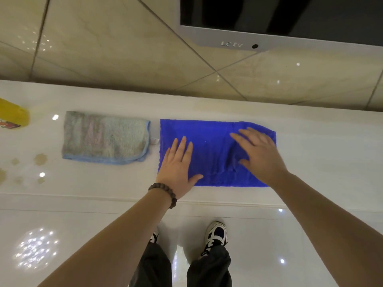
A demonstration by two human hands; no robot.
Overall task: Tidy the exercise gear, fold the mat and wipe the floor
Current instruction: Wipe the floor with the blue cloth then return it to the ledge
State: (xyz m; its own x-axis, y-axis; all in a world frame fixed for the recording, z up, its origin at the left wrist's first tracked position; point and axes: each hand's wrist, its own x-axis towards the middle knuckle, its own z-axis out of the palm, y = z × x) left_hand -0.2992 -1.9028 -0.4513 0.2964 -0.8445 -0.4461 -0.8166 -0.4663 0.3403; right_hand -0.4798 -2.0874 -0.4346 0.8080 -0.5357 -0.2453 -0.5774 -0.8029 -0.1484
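Note:
A bright blue cloth point(209, 150) lies folded flat on a white glossy counter point(310, 158). My left hand point(179, 168) presses flat on the cloth's left part, fingers straight, with a dark bead bracelet on the wrist. My right hand point(259, 154) rests flat on the cloth's right part, fingers spread, next to a raised crease. Left of the blue cloth lies a folded pale grey-blue towel point(105, 137), a small gap apart from it.
A yellow bottle point(12, 117) lies at the counter's left edge. Brownish stains point(40, 159) mark the counter near the towel. A silver-framed TV screen point(279, 23) hangs on the tiled wall behind. Below the counter's front edge, my shoes point(216, 235) stand on a shiny floor.

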